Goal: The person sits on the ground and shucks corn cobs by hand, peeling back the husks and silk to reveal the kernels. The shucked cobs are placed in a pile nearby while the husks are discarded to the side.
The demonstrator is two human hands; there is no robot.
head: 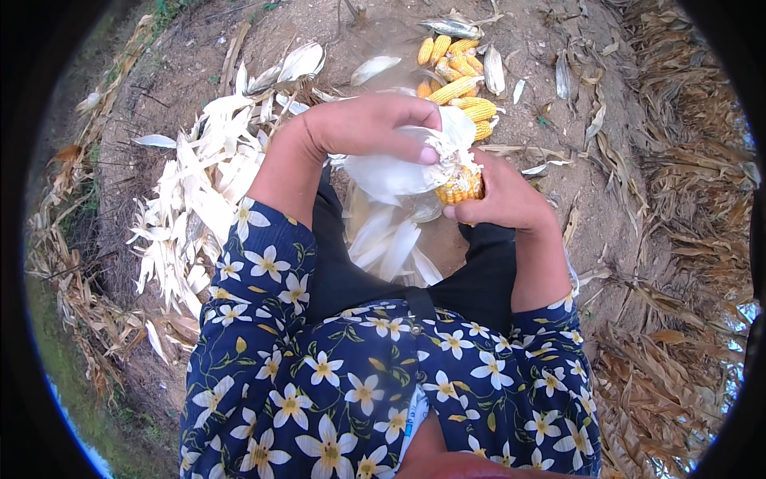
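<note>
My right hand [510, 190] grips a yellow ear of corn [459, 188], its thumb along the near side. Pale, dry husk leaves [383, 173] spread from the ear toward the left, partly pulled back from the kernels. Between the thumb and fingers of my left hand [374, 126] is the husk close to the ear. The far side of the ear is hidden by husk and fingers. Just beyond my hands, several bare yellow ears [458, 90] lie in a pile on the soil.
A heap of stripped white husks [200, 173] covers the ground at the left. More loose husks [392, 248] lie between my legs. Unhusked ears [452, 28] rest beside the corn pile. Dry brown corn stalks and leaves [688, 179] line the right side.
</note>
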